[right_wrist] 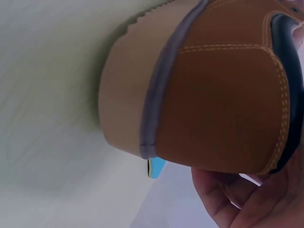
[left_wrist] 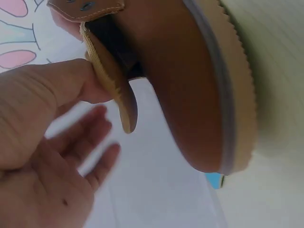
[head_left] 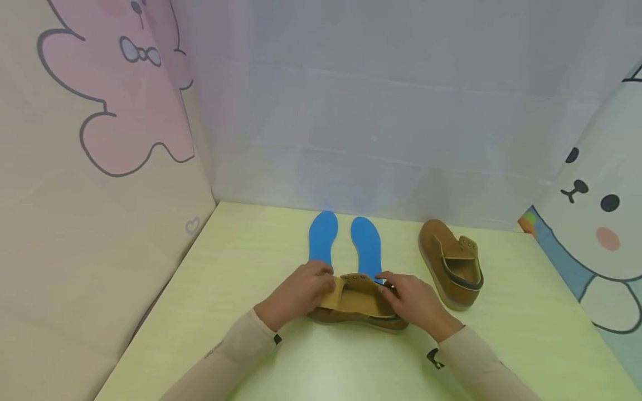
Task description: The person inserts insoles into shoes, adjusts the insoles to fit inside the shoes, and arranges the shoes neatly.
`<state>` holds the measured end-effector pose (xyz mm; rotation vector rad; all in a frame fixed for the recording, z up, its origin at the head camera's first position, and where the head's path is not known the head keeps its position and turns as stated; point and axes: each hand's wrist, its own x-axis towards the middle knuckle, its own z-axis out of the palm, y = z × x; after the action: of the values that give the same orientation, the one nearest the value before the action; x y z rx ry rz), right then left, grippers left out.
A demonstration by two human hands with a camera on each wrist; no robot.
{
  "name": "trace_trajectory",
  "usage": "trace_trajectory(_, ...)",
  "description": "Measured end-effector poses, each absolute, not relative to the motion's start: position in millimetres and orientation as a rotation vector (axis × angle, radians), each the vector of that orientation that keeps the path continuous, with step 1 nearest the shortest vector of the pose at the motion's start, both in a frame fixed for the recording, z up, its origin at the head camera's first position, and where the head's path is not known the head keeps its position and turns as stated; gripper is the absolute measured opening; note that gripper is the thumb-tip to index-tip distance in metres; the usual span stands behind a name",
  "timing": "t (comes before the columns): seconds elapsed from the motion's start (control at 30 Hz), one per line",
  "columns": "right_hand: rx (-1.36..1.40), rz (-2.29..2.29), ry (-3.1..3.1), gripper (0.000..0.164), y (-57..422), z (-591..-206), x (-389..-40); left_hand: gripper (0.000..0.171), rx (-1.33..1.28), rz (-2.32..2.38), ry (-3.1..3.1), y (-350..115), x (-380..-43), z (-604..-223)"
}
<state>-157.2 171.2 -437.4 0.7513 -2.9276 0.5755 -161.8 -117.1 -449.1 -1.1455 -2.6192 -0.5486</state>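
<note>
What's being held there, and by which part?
One brown shoe: the left hand pinches its tongue, and the right hand holds its heel end.

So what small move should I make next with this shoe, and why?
I'd probably take your right hand off the heel and reach for the blue insole on the right. Your left hand holds the tongue folded back, leaving the near shoe open; no blue shows inside it, and that insole lies close to your right fingertips.

Soft light, glare on pale yellow-green tabletop before the nearer brown leather shoe, faint shadow beside its tan sole, left-hand fingers blurred
</note>
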Motion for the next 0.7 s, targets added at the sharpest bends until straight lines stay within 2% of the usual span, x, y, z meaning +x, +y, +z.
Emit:
trace_trajectory(0.1, 0.787, 0.59, -2.905, 0.025, 172, -434, -158, 0.025, -1.266, -0.555, -2.621, -111, -157, -442)
trace_trajectory(0.23, 0.844, 0.536, -2.802, 0.019, 170, -425, -157, 0.017, -1.23, -0.501, -2.741, -106, -149, -433)
trace_trajectory(0.43, 1.053, 0.37, -2.585, 0.021, 157, -414, -161, 0.017, -1.162, -0.558, -2.767, -100, -143, -433)
trace_trajectory(0.53, 1.146, 0.271, -2.546, 0.025, 152, -415, -164, 0.024, -1.095, -0.549, -2.828, -98, -139, -433)
trace_trajectory(0.7, 1.122, 0.2, -2.615, 0.028, 146, -412, -166, 0.05, -1.068, -0.449, -2.87, -95, -133, -435)
